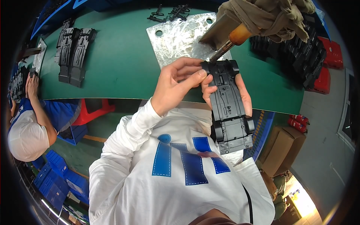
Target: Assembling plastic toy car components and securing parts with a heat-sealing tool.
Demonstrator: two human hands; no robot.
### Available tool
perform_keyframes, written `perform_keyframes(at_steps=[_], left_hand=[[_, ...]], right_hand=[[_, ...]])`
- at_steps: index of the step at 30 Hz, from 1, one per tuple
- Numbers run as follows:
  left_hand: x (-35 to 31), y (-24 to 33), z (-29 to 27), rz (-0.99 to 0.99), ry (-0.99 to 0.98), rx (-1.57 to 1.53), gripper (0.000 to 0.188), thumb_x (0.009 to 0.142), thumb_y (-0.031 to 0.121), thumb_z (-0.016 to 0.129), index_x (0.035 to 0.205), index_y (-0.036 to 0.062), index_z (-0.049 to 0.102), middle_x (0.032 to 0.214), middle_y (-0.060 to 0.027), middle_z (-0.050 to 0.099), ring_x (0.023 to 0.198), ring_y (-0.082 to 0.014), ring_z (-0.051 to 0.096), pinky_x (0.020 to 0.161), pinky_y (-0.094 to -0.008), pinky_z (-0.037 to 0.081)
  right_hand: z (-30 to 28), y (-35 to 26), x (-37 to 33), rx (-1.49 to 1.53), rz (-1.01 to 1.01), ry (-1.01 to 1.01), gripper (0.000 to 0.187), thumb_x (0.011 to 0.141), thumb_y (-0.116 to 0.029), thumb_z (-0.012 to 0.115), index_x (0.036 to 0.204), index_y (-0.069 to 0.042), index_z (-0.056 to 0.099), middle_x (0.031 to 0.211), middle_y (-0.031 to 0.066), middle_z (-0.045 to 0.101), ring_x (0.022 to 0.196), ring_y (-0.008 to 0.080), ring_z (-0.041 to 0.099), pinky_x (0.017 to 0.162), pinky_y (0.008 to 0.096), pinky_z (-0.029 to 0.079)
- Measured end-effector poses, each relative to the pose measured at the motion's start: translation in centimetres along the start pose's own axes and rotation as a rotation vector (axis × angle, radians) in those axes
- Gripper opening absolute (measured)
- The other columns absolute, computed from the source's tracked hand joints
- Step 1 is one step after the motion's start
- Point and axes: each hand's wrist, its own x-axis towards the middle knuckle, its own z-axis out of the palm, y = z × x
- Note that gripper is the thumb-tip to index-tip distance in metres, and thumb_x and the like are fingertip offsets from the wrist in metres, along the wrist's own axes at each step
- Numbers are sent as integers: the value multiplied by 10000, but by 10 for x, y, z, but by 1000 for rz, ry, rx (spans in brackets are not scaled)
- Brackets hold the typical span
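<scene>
Green bench [123,56]: black chassis [227,100] probably light, stiff plastic; grip side edges, right hand [244,96] curled round them, left hand [176,80] pinching far-left corner.

head cam — left of a side-by-side fisheye pair, head-worn | looks down and forward | white shirt [131,187] closest, 6 o'clock | left hand [173,82] near, 12; right hand [244,96], 2 to 3 | green bench [120,48] beyond — 10 to 2

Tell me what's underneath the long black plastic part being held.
The right hand supports the black plastic part from below, showing past both long edges. The middle of that hand and the part's underside cannot be seen; the part covers them.
</scene>
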Motion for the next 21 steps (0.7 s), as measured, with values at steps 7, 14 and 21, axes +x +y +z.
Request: perform_keyframes(at_steps=[7, 14, 21], left_hand=[[-2, 1, 1, -6, 13, -40, 443, 878, 203, 712, 1209, -55, 567, 1087, -199, 670, 1012, -196, 646, 925, -320, 499], [-1, -4, -1, -25, 13, -35, 442, 882, 203, 710, 1208, -58, 563, 1091, -199, 669, 1015, -192, 641, 927, -319, 496], [-1, 2, 1, -31, -1, -28, 390, 919, 121, 637, 1244, -59, 517, 1072, -129, 637, 967, -168, 654, 902, -312, 541]], right_hand=[[-2, 1, -1, -45, -40, -4, 476, 931, -289, 633, 1294, -19, 485, 1242, 239, 515, 1067, 330, 511, 805, 392, 470], [-5, 0, 0, -22, -7, -42, 472, 952, -306, 604, 1293, -3, 482, 1243, 240, 517, 1061, 328, 509, 807, 395, 471], [-3, 0, 1, -16, 14, -54, 478, 959, -318, 593, 1293, 5, 481, 1245, 243, 515, 1073, 325, 500, 821, 398, 468]])
